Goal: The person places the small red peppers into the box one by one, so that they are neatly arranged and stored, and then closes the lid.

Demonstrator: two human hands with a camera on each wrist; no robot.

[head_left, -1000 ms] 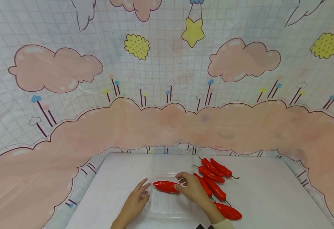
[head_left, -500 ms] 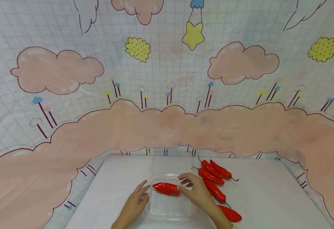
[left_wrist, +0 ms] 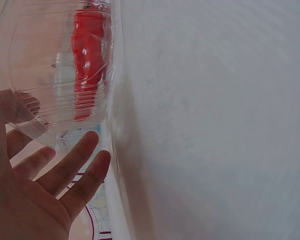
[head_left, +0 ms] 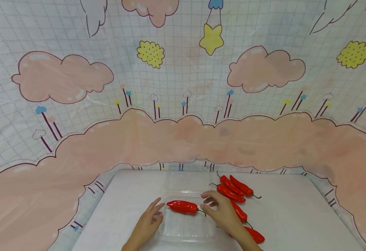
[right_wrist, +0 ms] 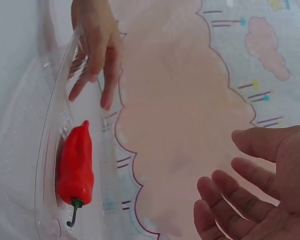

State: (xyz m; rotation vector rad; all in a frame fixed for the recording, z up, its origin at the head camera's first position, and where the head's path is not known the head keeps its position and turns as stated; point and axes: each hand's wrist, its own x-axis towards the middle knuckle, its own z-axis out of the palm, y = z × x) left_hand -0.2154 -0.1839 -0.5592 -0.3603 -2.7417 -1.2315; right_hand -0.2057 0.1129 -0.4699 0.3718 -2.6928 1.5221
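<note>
One red chili pepper [head_left: 183, 207] lies crosswise inside a clear plastic container [head_left: 186, 229] whose lid [head_left: 187, 182] is folded back flat. Beside the container's left wall is my left hand [head_left: 147, 220], fingers spread; in the left wrist view the fingers [left_wrist: 82, 155] look extended near the clear wall. My right hand [head_left: 223, 212] hovers over the container's right side, close to the pepper's green stem. The right wrist view shows that hand [right_wrist: 255, 195] with fingers loosely bent, holding nothing, apart from the pepper [right_wrist: 76, 167].
Several more red chili peppers [head_left: 231, 192] lie on the white table [head_left: 289, 209] to the right of the container, some partly hidden by my right forearm. A patterned cloth [head_left: 183, 139] with clouds forms the backdrop behind the table.
My right hand has let go of the pepper's stem end and drawn back to the right, so the stem now shows. The left hand stays by the container's left side.
</note>
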